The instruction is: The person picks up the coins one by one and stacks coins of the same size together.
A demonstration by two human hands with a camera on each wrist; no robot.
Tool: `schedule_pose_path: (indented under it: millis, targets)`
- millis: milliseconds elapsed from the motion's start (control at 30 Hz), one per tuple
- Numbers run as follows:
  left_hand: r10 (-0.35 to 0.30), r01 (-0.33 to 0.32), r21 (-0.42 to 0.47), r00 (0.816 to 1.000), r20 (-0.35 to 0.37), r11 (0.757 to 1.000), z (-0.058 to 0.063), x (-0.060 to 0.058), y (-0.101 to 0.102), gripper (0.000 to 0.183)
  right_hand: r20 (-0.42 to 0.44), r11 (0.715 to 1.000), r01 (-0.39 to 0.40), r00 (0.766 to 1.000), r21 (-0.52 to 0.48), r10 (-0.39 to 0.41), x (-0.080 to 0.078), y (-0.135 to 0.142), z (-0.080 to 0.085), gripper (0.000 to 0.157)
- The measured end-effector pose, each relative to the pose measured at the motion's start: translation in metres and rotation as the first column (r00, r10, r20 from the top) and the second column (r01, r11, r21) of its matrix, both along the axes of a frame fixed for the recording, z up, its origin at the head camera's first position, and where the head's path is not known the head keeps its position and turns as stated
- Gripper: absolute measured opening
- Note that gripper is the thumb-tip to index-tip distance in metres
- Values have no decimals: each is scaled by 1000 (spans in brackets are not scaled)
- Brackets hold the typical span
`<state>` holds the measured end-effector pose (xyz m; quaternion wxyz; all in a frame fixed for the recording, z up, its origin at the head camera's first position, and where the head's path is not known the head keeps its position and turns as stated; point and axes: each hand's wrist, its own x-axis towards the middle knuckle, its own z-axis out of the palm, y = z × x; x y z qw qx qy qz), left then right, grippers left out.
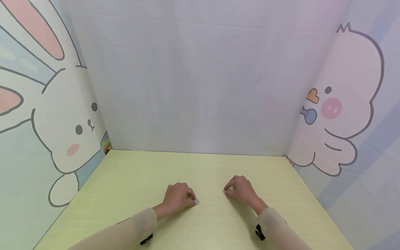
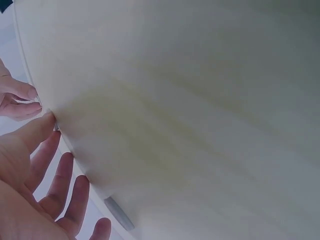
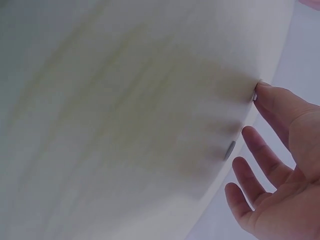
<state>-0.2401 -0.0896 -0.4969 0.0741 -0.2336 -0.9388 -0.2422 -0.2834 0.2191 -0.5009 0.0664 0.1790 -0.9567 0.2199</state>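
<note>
My left hand pinches a small, flat, pale grey disc between thumb and index finger, just above or on the table. To its right, my right hand pinches a similar small disc, mostly covered by the fingertips. In the left wrist view another grey disc lies on the table near the left hand's outer fingers. The right wrist view has a grey disc on the surface by the spread fingers of the right hand. Neither of these two shows in the head view.
A pale yellow-green table spans the area under both hands. A plain pale curtain hangs along its back edge. Printed panels flank it, with a rabbit at left and a round white character at right.
</note>
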Motion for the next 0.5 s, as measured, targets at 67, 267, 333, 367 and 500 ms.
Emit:
schedule_pose_path:
  millis: [67, 267, 333, 367, 500]
  targets:
    - [-1, 1, -1, 1000, -3, 1000, 0, 0, 0, 11, -15, 1000, -19, 1000, 24, 19, 2, 0, 0, 6]
    - [-3, 3, 10, 1000, -1, 1000, 0, 0, 0, 11, -52, 997, -44, 998, 61, 47, 7, -2, 0, 6]
    - [-2, 2, 11, 1000, 2, 1000, 0, 0, 0, 11, -73, 996, -53, 996, 73, 59, 9, -2, 1, 7]
    - [-2, 2, 13, 1000, 3, 1000, 0, 0, 0, 11, -83, 995, -58, 994, 78, 65, 10, -2, 1, 7]
    - [0, 0, 14, 1000, 4, 1000, 0, 0, 0, 12, -100, 993, -71, 992, 92, 81, 17, -5, 5, 7]
